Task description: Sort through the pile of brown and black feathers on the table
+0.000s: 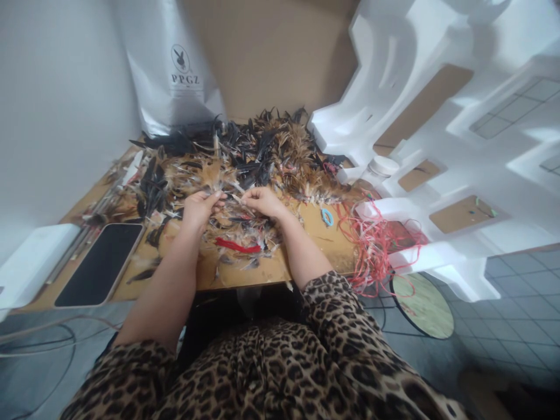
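Observation:
Both hands are over a heap of brown and black feathers (258, 146) on the yellow table (315, 239). My left hand (203, 207) pinches with thumb and forefinger; feathers show at its fingertips. A short distance to the right, my right hand (262, 201) is closed on a pale feather (237, 198) that points toward the left hand. Exactly how many feathers each hand has is too fine to tell. Nearer the table's front edge, below the hands, a red bundle of strips (238, 245) lies among loose feathers.
A phone (102, 262) and a white box (37, 265) lie at left. Tangled red strings (371, 245) hang over the right edge beside white foam packing (441, 151). A blue ring (326, 217) and a lidded jar (380, 169) are at right. A white bag (175, 105) stands behind.

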`<act>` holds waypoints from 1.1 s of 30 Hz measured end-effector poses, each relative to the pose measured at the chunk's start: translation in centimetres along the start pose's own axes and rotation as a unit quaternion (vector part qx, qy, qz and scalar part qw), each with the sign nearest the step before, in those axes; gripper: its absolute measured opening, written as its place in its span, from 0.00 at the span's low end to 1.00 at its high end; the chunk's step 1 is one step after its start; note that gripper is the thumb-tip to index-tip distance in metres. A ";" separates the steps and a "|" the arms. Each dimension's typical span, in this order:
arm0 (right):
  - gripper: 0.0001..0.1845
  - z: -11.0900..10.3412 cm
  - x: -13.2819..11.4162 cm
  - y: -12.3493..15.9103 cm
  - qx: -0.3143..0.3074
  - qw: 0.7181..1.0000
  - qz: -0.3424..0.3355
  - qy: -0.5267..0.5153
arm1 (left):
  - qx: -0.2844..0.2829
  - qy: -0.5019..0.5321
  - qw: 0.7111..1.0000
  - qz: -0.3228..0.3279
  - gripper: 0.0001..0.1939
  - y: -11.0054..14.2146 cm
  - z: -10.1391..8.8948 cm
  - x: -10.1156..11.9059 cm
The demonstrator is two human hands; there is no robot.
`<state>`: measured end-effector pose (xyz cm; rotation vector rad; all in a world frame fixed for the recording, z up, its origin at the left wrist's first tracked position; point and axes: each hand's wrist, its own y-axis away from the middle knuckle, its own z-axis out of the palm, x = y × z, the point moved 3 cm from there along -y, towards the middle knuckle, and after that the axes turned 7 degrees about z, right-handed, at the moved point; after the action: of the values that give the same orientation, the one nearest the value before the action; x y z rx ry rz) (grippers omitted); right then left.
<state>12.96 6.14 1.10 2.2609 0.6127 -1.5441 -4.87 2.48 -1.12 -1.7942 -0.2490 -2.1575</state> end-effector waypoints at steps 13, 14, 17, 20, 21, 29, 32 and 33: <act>0.08 0.6 -0.9 0.3 0.080 0.954 -0.103 0.268 | -0.121 -0.143 0.981 0.045 0.06 0.5 0.8 -0.3; 0.08 0.6 -0.9 0.3 0.085 0.952 -0.108 0.272 | -0.127 -0.145 0.980 0.044 0.07 0.5 0.8 -0.3; 0.07 0.4 -1.2 0.4 0.111 0.950 -0.135 0.257 | -0.136 -0.141 0.980 0.032 0.07 0.5 0.9 -0.3; 0.08 0.1 -1.6 0.6 0.179 0.948 -0.168 0.203 | -0.091 -0.092 0.992 0.005 0.06 0.4 0.8 -0.4; 0.08 0.0 -1.8 0.8 0.207 0.946 -0.171 0.182 | -0.070 -0.069 0.995 -0.004 0.05 0.3 0.8 -0.4; 0.17 1.7 -1.4 0.4 0.177 0.981 -0.077 0.014 | 0.019 -0.015 0.998 0.059 0.05 -0.1 0.5 -0.2; 0.19 2.5 -0.5 -0.2 0.157 0.986 -0.020 -0.047 | 0.003 -0.048 0.994 0.102 0.05 0.1 0.8 -0.1; 0.20 2.7 -0.3 -0.4 0.154 0.985 -0.003 -0.074 | -0.005 -0.056 0.992 0.110 0.05 0.1 0.9 -0.1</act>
<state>10.54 5.07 0.36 2.3286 0.3604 -1.9019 -3.95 2.68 -1.07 -1.8547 -0.0616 -1.9140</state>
